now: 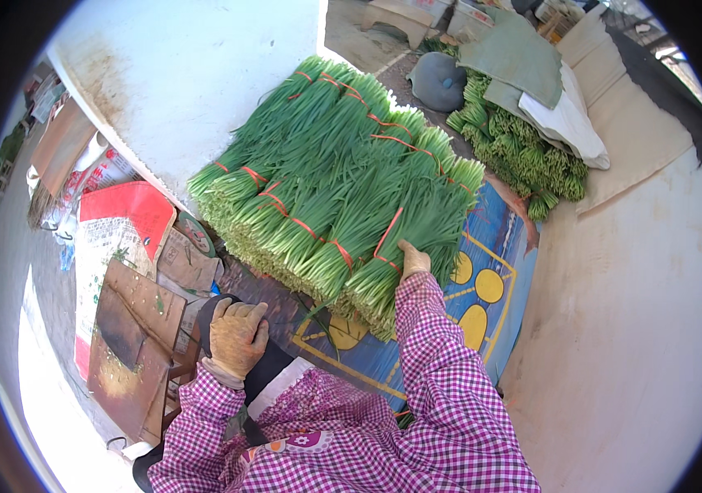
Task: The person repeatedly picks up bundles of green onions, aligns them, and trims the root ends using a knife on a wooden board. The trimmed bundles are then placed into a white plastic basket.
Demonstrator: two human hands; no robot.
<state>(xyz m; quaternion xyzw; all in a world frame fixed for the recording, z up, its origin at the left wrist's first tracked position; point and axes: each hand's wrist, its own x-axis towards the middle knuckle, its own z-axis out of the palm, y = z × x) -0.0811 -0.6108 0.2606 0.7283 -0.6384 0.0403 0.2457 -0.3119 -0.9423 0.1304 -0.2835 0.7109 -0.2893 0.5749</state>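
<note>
My left hand (238, 336), in a soiled, tan-coloured glove, rests on my dark-clad knee with nothing visible in it. My right hand (414, 259), gloved too, lies against the near right bundle of the stacked green leafy stalks (338, 185), its thumb beside an orange-red tie. Part of its fingers is hidden by the leaves, so its hold cannot be told. The bundles look like garlic chives and lie in two rows, leaves meeting in the middle and pale cut ends outward. Orange-red ties (306, 228) run around them.
A blue mat with yellow shapes (489, 286) lies under the stack. A white wall or panel (197, 74) stands behind it. More bundles (526, 145) sit at the upper right under cloths (514, 55), beside a round grey cushion (440, 81). A wooden board (135, 351) is at the left.
</note>
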